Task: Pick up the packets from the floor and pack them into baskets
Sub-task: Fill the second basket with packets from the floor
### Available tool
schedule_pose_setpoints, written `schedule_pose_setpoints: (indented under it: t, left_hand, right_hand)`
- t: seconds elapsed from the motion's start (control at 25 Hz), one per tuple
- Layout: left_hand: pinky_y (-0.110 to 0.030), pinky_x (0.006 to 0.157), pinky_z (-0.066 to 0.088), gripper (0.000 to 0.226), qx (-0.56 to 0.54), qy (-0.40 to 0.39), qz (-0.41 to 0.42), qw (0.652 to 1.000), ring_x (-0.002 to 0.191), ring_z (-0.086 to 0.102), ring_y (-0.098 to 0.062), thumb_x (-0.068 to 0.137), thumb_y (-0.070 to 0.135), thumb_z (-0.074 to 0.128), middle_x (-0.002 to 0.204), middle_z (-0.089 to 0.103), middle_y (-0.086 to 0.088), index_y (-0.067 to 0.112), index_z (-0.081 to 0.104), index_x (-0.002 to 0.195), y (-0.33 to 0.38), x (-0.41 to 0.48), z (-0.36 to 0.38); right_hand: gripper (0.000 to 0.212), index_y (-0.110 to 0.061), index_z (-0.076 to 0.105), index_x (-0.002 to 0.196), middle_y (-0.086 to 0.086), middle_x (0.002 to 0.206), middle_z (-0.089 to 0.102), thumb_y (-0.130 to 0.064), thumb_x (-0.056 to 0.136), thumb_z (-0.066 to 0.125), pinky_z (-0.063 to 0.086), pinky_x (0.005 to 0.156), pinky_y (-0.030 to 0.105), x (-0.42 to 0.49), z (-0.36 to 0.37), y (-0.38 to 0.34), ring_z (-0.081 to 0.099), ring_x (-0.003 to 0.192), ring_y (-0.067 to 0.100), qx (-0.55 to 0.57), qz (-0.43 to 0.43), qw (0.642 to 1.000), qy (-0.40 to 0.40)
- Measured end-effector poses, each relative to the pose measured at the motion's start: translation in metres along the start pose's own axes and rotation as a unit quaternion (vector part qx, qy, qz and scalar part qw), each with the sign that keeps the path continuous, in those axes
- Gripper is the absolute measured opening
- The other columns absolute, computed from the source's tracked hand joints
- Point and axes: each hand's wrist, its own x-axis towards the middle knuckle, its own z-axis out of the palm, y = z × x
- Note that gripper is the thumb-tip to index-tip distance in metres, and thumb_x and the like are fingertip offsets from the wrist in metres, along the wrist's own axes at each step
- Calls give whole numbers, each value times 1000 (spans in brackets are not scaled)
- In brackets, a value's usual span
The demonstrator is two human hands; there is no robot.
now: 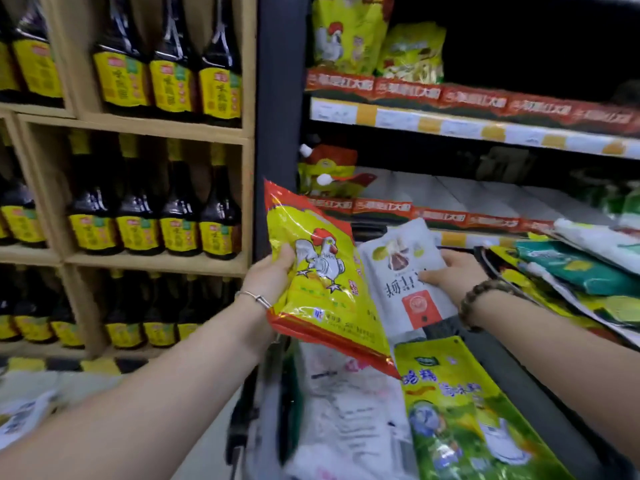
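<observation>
My left hand (272, 277) grips the left edge of a yellow and red packet with a rooster on it (322, 271), held up over a dark basket (526, 386). My right hand (453, 271) grips a white packet with a red square label (405, 275), thumb on its front, just right of the rooster packet. Inside the basket lie a green and yellow packet (460, 414) and a white printed packet (346, 410). A second basket (485, 258) at the right holds several green, yellow and white packets (571, 271).
Wooden shelves with several dark sauce bottles (156, 220) fill the left. A dark metal shelf unit (450, 126) with rooster packets and pouches stands behind the baskets. White packets (24, 414) lie on the floor at the lower left.
</observation>
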Motion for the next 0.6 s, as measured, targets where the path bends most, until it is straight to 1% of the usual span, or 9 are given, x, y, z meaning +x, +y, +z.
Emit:
schedule_pose_setpoints:
  t: [0.08, 0.16, 0.2, 0.32, 0.4, 0.48, 0.52, 0.56, 0.6]
  left_hand:
    - [-21, 66, 43, 42, -4, -5, -33, 999, 107, 58, -31, 99, 35, 40, 116, 59, -18, 2, 59, 116, -2, 7, 33]
    - [-24, 55, 44, 30, -55, -18, -48, 997, 76, 60, -26, 98, 30, 45, 91, 63, -14, 6, 63, 93, -10, 18, 59]
    - [-23, 51, 45, 25, -116, -24, -59, 991, 64, 58, -23, 97, 26, 48, 77, 64, -12, 8, 62, 87, -13, 22, 70]
    - [-22, 37, 47, 30, -188, -59, -128, 972, 45, 60, -22, 99, 18, 40, 50, 63, -7, 2, 57, 80, -29, 44, 78]
    - [-26, 41, 47, 38, -155, -19, -172, 973, 53, 58, -28, 100, 22, 30, 43, 60, -7, 1, 56, 81, -48, 69, 71]
    - [-28, 52, 49, 38, -105, -4, -169, 980, 55, 60, -25, 99, 26, 33, 50, 63, -3, -2, 58, 104, -72, 97, 58]
    - [-25, 49, 50, 37, -46, -17, -141, 989, 49, 61, -21, 98, 24, 38, 51, 64, -3, -5, 57, 112, -76, 101, 50]
    - [-21, 40, 48, 31, 27, -40, -117, 992, 39, 59, -17, 97, 19, 43, 45, 61, -3, -7, 58, 106, -67, 97, 48]
    - [-17, 32, 43, 23, 73, -68, -107, 989, 32, 55, -14, 95, 13, 47, 39, 57, -3, -7, 58, 91, -44, 80, 49]
  right_hand:
    - [16, -7, 64, 97, 13, 92, 65, 1, 83, 63, 53, 72, 38, 25, 5, 27, 63, 80, 28, -47, 33, 998, -11]
    - [15, -5, 68, 94, 17, 97, 69, -3, 80, 67, 54, 81, 47, 50, 15, 51, 65, 88, 33, -70, 64, 995, -16]
    - [15, -4, 70, 94, 19, 98, 69, -5, 79, 67, 53, 82, 49, 60, 20, 61, 65, 90, 35, -73, 75, 994, -13]
    - [19, -7, 70, 100, 18, 105, 68, -9, 81, 66, 51, 88, 43, 80, 35, 82, 62, 101, 34, -110, 79, 991, -19]
    - [22, -10, 67, 107, 15, 113, 66, -12, 85, 64, 49, 89, 36, 79, 43, 94, 59, 107, 32, -147, 84, 985, -43]
    - [25, -9, 64, 113, 14, 118, 64, -14, 89, 59, 47, 90, 33, 77, 45, 107, 58, 110, 30, -196, 76, 976, -62]
    - [25, -9, 64, 114, 14, 119, 63, -15, 91, 56, 46, 89, 33, 76, 45, 112, 58, 110, 30, -220, 71, 971, -64]
    - [26, -9, 62, 115, 14, 120, 63, -16, 92, 53, 46, 88, 33, 75, 45, 113, 58, 110, 30, -238, 68, 967, -58]
    - [28, -11, 58, 119, 15, 121, 61, -17, 92, 51, 47, 87, 33, 74, 45, 113, 58, 110, 31, -252, 67, 964, -48]
